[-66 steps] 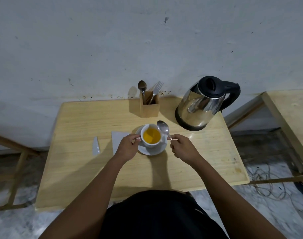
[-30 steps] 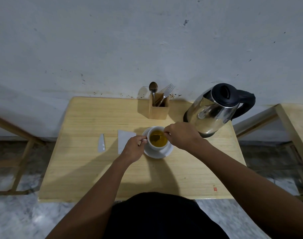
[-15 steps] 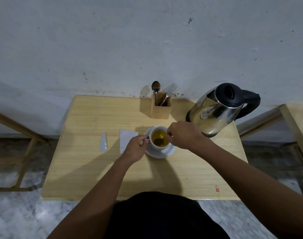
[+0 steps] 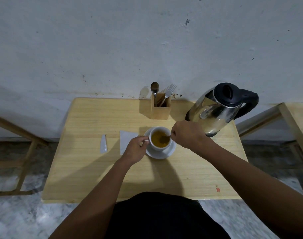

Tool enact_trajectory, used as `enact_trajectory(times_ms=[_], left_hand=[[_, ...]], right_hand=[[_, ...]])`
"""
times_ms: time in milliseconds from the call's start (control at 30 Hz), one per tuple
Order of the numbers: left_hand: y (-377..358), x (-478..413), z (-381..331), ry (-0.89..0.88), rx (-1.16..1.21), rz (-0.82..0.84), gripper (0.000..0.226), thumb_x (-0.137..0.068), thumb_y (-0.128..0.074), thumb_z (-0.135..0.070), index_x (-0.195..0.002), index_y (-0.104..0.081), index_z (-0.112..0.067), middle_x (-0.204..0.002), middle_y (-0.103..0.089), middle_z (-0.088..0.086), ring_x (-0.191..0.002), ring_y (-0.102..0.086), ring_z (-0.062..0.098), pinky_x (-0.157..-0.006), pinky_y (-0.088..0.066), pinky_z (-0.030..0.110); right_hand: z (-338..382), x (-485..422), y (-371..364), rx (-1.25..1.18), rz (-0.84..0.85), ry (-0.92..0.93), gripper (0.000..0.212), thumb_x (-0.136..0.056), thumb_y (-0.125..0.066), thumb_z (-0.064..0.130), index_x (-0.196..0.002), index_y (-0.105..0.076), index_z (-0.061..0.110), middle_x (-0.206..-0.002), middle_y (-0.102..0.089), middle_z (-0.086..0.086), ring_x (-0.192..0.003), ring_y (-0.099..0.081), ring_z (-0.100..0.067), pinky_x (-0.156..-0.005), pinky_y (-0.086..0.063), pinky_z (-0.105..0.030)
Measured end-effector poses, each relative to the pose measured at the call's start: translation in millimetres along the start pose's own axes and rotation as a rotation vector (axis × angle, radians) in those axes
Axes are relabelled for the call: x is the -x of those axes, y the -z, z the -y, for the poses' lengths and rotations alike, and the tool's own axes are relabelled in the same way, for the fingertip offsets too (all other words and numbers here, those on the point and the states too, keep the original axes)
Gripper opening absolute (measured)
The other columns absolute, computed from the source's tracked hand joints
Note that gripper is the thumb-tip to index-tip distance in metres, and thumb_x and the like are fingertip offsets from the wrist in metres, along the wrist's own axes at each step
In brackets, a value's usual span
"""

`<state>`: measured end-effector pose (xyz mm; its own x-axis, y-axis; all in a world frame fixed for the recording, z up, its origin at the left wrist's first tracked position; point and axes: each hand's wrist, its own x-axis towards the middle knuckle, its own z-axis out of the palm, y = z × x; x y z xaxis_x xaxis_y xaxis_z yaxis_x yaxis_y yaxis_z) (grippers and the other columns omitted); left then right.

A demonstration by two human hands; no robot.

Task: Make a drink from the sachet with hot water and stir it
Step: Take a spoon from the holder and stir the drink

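Quick count of the worktop: one white cup on one saucer, one steel kettle at the back right, and one wooden holder against the wall. One spare spoon and one fork stood in it; couldn't tell what else was in there. So two spoons total, counting the stirring spoon. There were two white paper bits left of the cup: the sachet just beside the saucer, and the torn-off strip a bit further left.

A couple of seconds earlier the stirring spoon was held up beside the cup, clear of the liquid. This time its bowl sat down in the yellow-orange drink, and the right hand had moved over the cup's right rim. The left hand hadn't shifted.

The left fingers were curled in tight, pinching the cup's handle. The right fingers were bunched together, clamped on the spoon's handle, most of which was hidden by the hand.
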<state>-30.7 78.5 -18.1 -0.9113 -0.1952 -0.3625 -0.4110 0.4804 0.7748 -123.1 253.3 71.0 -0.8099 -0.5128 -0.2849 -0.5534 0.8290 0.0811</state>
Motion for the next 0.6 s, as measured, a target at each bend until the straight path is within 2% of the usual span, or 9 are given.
enact_trajectory(times_ms=[100,233,433,600], left_hand=[[-0.4,0.0,0.0,-0.003,0.0,-0.005,0.032,-0.098,-0.047,-0.021,-0.126,-0.059,-0.013,-0.122,-0.063,0.007,-0.102,-0.058,0.026,-0.081,-0.038,0.023],[-0.5,0.2,0.0,-0.02,0.012,-0.003,0.03,-0.098,-0.047,-0.02,-0.123,-0.061,-0.013,-0.118,-0.064,0.007,-0.088,-0.052,0.015,-0.079,-0.038,0.023],[-0.1,0.4,0.7,-0.018,0.018,-0.008,0.03,-0.098,-0.047,-0.02,-0.124,-0.061,-0.013,-0.119,-0.063,0.006,-0.088,-0.049,0.013,-0.08,-0.037,0.023],[0.0,0.6,0.6,-0.04,0.029,-0.009,0.029,-0.098,-0.047,-0.019,-0.122,-0.062,-0.013,-0.116,-0.064,0.006,-0.087,-0.049,0.013,-0.078,-0.035,0.022]], right_hand=[[4.7,1.6,-2.6,-0.057,0.0,0.052,0.024,-0.093,-0.049,0.034,-0.09,-0.066,0.018,-0.081,-0.066,0.0,-0.067,-0.06,-0.02,-0.052,-0.039,-0.027],[10.4,-1.0,-7.0,-0.044,-0.084,0.098,0.03,-0.098,-0.042,0.034,-0.099,-0.069,0.022,-0.089,-0.069,0.001,-0.074,-0.063,-0.021,-0.05,-0.032,-0.026],[3.2,-7.0,-7.4,0.033,-0.054,0.035,0.023,-0.1,-0.044,0.019,-0.094,-0.066,0.018,-0.085,-0.066,-0.002,-0.067,-0.058,-0.021,-0.05,-0.034,-0.028],[0.2,-5.7,3.0,0.004,0.012,0.01,0.019,-0.095,-0.051,0.03,-0.084,-0.059,0.016,-0.078,-0.059,-0.001,-0.064,-0.054,-0.021,-0.056,-0.041,-0.03]])
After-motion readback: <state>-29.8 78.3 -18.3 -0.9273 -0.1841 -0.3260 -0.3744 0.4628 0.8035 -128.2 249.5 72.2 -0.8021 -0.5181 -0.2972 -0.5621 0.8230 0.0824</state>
